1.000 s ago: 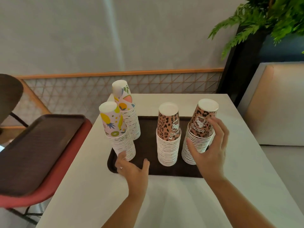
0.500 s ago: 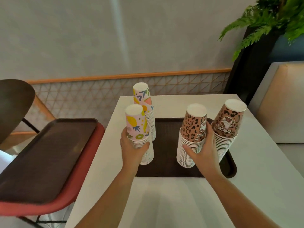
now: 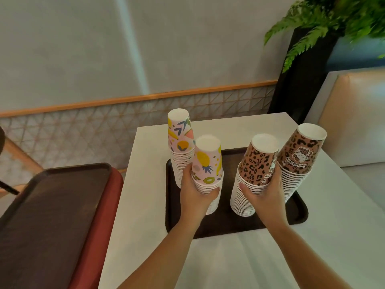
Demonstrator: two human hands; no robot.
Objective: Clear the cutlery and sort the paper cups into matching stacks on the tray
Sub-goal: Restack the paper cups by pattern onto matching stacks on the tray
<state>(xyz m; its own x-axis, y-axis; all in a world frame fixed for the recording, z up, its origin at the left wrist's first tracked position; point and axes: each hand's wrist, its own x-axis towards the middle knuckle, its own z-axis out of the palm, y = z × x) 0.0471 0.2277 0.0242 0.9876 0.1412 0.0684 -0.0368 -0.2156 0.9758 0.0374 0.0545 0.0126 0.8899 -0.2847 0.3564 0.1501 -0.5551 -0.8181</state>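
On the dark tray (image 3: 300, 213) at the middle of the white worktop (image 3: 343, 226), four upside-down stacks of paper cups are standing in two pairs. The left hand (image 3: 194, 197) is wrapping its fingers round the near fruit-print stack (image 3: 207, 163), partway up, and the right hand (image 3: 263, 197) is gripping the near leopard-print stack (image 3: 257, 165) at a similar height. Behind and just beside them, the far fruit-print stack (image 3: 179, 142) and the far leopard-print stack (image 3: 300, 155) are standing untouched, the leopard one tilting to the right. No cutlery is showing anywhere.

Both grips are sitting in the middle of tall, loosely nested columns, so the risk, as I judge it, is that lifting splits each stack at the fingers, leaving the lower cups behind or knocking them sideways. The right hand's knuckles are almost brushing the leaning far leopard stack, and a nudge could be tipping it off the tray's edge. Squeezing too hard is also likely to be crushing the thin paper walls.
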